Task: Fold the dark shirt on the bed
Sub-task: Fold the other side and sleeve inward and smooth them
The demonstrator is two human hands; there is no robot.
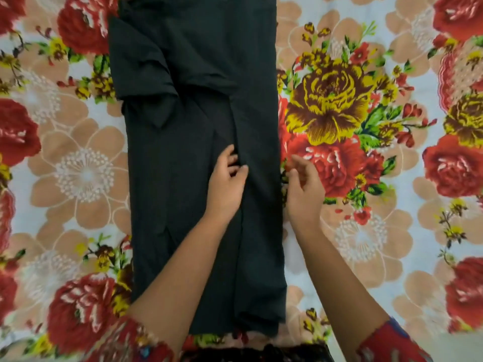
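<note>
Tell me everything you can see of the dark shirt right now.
The dark shirt lies flat on the flowered bedsheet as a long narrow strip, both sides folded inward, a sleeve folded across its upper left. Matte black woven cloth, lightly creased. The left hand rests on its middle seam; the right hand hovers beside its right edge.

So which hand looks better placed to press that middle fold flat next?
Probably the left hand: it already rests on the dark shirt at the crease. The right hand hovers open over the floral bedsheet.
</note>
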